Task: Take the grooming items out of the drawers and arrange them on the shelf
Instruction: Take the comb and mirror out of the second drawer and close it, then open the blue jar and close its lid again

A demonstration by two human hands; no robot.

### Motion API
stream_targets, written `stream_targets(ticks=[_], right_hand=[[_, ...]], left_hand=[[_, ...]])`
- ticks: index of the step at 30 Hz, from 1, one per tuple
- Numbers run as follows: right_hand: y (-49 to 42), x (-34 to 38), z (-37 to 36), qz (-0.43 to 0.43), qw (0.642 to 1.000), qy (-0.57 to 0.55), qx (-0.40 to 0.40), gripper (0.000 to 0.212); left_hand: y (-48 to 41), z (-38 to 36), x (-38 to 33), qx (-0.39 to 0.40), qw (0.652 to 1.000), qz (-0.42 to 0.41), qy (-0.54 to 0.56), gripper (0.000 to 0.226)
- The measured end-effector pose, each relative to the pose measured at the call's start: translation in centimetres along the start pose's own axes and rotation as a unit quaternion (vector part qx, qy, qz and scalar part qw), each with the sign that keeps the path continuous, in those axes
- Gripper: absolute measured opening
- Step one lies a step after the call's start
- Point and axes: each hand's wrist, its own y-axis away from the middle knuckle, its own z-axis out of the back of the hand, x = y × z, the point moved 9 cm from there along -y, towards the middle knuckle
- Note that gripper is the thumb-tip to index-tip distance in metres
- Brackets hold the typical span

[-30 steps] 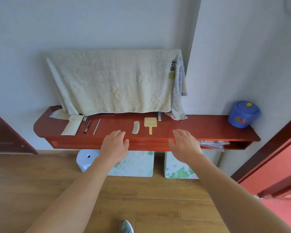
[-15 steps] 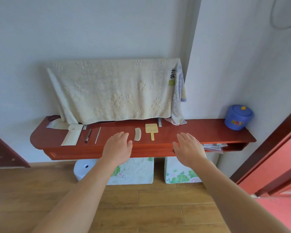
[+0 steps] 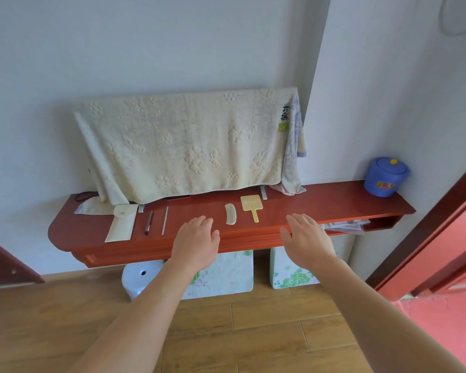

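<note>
On the red wooden shelf (image 3: 320, 203) lie a cream pouch (image 3: 121, 224), a dark pen-like stick (image 3: 148, 221), a thin metal file (image 3: 165, 224), a pale comb (image 3: 230, 214) and a small yellow hand mirror (image 3: 251, 205). My left hand (image 3: 197, 242) hovers flat over the shelf's front edge, just left of the comb, fingers straight and empty. My right hand (image 3: 306, 239) is stretched flat over the front edge to the right of the mirror, also empty. The drawer fronts (image 3: 145, 251) under the shelf top look closed.
A cream towel (image 3: 189, 144) drapes over something at the back of the shelf. A blue lidded pot (image 3: 385, 176) stands at the right end; papers (image 3: 345, 226) stick out of an open slot below. Floral boxes (image 3: 226, 273) and a white stool (image 3: 140, 278) sit underneath.
The view has tilted and pulled back a little. Both hands have stayed flat and empty over the shelf's front edge, drawing slightly toward me.
</note>
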Motion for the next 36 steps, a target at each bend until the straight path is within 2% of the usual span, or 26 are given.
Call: stream_targets(ticks=[6, 12, 18, 26, 32, 36], right_hand=[[0.0, -1.6, -0.3, 0.000, 1.000, 0.003, 0.006, 0.039], [-0.7, -5.9, 1.2, 0.011, 1.000, -0.008, -0.002, 0.036], [-0.5, -13.1, 2.7, 0.006, 1.000, -0.005, 0.000, 0.038], [-1.4, -24.5, 4.7, -0.042, 0.999, -0.004, -0.007, 0.039], [-4.3, -31.0, 4.9, -0.086, 0.996, -0.005, -0.012, 0.027], [-7.3, -34.5, 4.8, -0.112, 0.994, 0.015, -0.014, 0.035]], left_hand=[[-0.1, 0.2, -1.4, -0.006, 1.000, -0.009, -0.012, 0.048], [-1.0, -0.7, -5.9, -0.006, 1.000, -0.005, -0.011, 0.046], [-2.5, -2.5, -13.6, -0.008, 1.000, -0.015, 0.001, 0.045], [-6.1, -4.6, -23.5, 0.001, 0.999, -0.050, 0.015, 0.048], [-11.9, -6.8, -28.9, 0.014, 0.996, -0.089, 0.013, 0.048], [-17.5, -8.7, -32.2, 0.025, 0.992, -0.125, 0.020, 0.049]])
